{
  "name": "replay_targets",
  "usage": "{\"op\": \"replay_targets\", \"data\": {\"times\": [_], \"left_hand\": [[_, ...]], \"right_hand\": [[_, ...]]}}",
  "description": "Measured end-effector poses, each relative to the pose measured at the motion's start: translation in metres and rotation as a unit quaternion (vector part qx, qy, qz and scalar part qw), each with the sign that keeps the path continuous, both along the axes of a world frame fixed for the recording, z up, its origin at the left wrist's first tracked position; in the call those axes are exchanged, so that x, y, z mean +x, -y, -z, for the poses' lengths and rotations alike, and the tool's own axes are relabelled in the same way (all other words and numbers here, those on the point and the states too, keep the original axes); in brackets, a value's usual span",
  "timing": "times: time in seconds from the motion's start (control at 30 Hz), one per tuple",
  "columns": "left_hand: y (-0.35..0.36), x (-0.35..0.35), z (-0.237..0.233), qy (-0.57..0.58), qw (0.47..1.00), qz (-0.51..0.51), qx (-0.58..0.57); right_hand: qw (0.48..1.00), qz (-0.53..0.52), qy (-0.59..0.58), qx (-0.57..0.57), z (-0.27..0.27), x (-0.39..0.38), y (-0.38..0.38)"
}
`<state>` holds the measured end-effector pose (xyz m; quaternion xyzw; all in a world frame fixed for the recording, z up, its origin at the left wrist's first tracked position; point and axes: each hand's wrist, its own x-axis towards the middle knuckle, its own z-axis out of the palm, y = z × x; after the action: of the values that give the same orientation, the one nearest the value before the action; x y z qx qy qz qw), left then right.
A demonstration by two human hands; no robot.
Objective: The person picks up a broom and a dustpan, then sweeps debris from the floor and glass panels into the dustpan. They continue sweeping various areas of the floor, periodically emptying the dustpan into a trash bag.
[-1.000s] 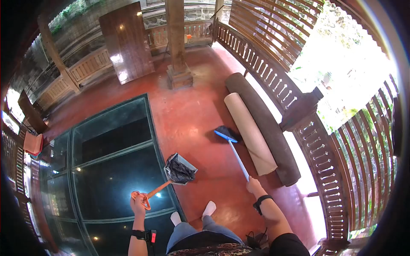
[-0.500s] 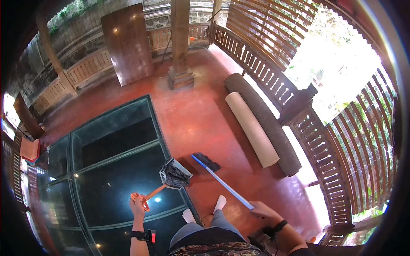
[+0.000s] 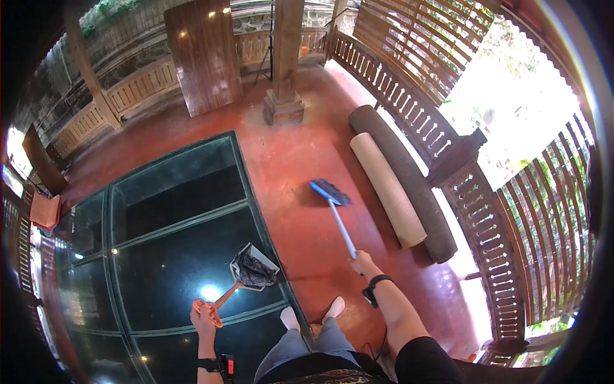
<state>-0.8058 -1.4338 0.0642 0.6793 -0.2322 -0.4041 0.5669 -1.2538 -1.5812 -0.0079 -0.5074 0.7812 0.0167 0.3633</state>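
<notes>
Blue-handled broom (image 3: pixel 339 221), gripped by right hand (image 3: pixel 362 262), lies right of glass floor panel (image 3: pixel 173 211); left hand (image 3: pixel 203 317) grips seemingly part-filled orange-handled dustpan (image 3: pixel 254 267) over it.

broom (image 3: pixel 330 192): blue handle, blue head, dark bristles. dustpan (image 3: pixel 254 267): orange handle, black bag lining. floor (image 3: pixel 294 160): glossy red. beige mat (image 3: pixel 387 189), dark brown mat (image 3: pixel 412 182). white socks (image 3: pixel 334 307).

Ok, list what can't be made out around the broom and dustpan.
Head view only:
- Dustpan contents: hidden by its black liner's folds.
- Dirt near the broom head: too small.
- Below the glass floor: dark, with glare.
</notes>
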Motion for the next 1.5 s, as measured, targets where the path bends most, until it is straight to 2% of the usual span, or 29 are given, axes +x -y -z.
{"op": "replay_targets", "data": {"times": [0.17,0.23,0.27,0.47,0.6,0.67,0.73,0.93,1.07,1.17,1.23,1.3,1.37,1.5], "left_hand": [[-0.004,0.014,0.006,0.004,1.000,-0.005,-0.016],[-0.004,0.017,0.010,-0.006,1.000,-0.018,-0.016],[-0.005,0.020,0.009,-0.006,1.000,-0.003,-0.014],[0.007,0.022,-0.004,0.000,0.998,0.059,-0.004],[0.023,0.019,-0.005,-0.005,0.995,0.098,-0.022],[0.034,0.012,-0.005,-0.006,0.993,0.116,-0.029],[0.047,0.003,-0.004,-0.003,0.990,0.140,-0.028],[0.096,-0.033,-0.007,-0.007,0.986,0.165,-0.026],[0.133,-0.065,-0.009,-0.039,0.983,0.180,-0.027],[0.165,-0.088,-0.009,-0.043,0.978,0.202,-0.023],[0.187,-0.098,-0.005,-0.055,0.973,0.222,-0.019],[0.206,-0.115,-0.013,-0.047,0.973,0.226,-0.017],[0.223,-0.127,-0.016,-0.041,0.971,0.235,-0.014],[0.256,-0.141,-0.015,-0.051,0.967,0.250,-0.020]], "right_hand": [[0.993,-0.094,-0.056,-0.037,0.015,0.039,-0.018],[0.988,-0.129,-0.082,-0.034,0.000,0.045,-0.031],[0.982,-0.165,-0.087,-0.027,-0.004,0.043,-0.039],[0.969,-0.217,-0.107,-0.044,-0.057,-0.014,-0.109],[0.971,-0.196,-0.135,-0.006,-0.094,-0.084,-0.175],[0.970,-0.158,-0.152,0.107,-0.116,-0.108,-0.201],[0.970,-0.152,-0.184,0.039,-0.125,-0.133,-0.244],[0.990,-0.034,-0.126,0.047,-0.149,-0.150,-0.289],[0.996,0.021,-0.084,-0.021,-0.133,-0.152,-0.253],[0.992,0.036,-0.083,-0.091,-0.099,-0.149,-0.181],[0.982,0.056,-0.099,-0.152,-0.051,-0.158,-0.129],[0.987,0.087,-0.089,-0.098,-0.028,-0.159,-0.063],[0.985,0.092,-0.089,-0.118,-0.029,-0.152,-0.013],[0.983,0.111,-0.118,-0.088,-0.006,-0.151,0.019]]}}
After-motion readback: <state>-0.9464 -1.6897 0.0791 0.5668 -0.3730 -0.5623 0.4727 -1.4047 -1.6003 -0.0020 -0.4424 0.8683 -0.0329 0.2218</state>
